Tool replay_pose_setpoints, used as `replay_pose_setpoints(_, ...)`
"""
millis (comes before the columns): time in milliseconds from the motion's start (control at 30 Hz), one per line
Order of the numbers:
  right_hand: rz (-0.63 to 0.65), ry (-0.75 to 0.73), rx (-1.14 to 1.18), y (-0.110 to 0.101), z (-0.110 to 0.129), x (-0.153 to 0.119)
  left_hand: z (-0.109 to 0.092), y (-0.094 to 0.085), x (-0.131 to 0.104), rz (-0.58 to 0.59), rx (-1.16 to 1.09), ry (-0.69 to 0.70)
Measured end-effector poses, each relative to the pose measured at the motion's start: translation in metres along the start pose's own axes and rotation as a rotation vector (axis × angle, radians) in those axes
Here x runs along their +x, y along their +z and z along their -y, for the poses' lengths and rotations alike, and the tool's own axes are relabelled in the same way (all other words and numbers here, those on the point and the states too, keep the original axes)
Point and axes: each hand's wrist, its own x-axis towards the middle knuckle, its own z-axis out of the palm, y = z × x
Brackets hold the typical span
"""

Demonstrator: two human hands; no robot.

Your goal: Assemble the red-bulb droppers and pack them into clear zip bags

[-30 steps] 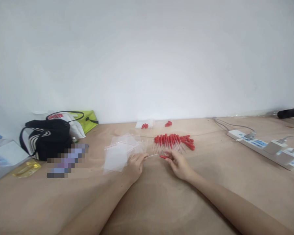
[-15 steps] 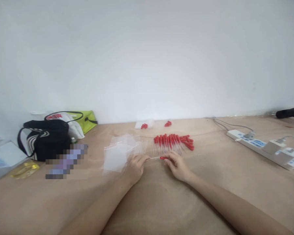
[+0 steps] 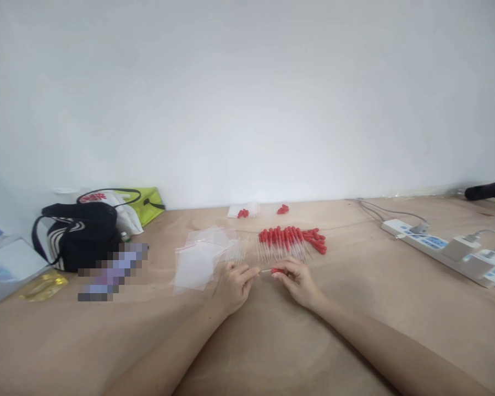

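From my remote seat, I have the left hand (image 3: 237, 286) pinching a thin stick (image 3: 265, 271) and the right hand (image 3: 296, 280) gripping a red handle (image 3: 277, 270) at its other end — how deeply they fit, I can't tell. Behind, many red-handled sticks (image 3: 284, 236) look done. I judge little is left: some bare sticks (image 3: 236, 251) beside the clear bags (image 3: 198, 261), plus two small piles of red pieces (image 3: 282, 209) near the wall (image 3: 272, 110).

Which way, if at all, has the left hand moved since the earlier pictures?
Yes, the left hand has shifted slightly right, judged against the plastic bags.
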Motion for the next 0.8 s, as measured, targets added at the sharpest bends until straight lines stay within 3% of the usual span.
replay_pose_setpoints(367, 0.154, -0.122, -0.089, -0.006, 0.003, -0.003, 0.001, -0.006, -0.004, 0.1, 0.075, 0.058)
replay_pose_setpoints(600, 0.276, -0.283, -0.344, -0.011, 0.006, 0.0, -0.006, -0.005, -0.007, 0.031, 0.14, 0.103)
replay_pose_setpoints(800, 0.29, -0.315, -0.436, -0.009, 0.008, -0.001, -0.012, -0.003, -0.008, 0.012, 0.134, 0.115)
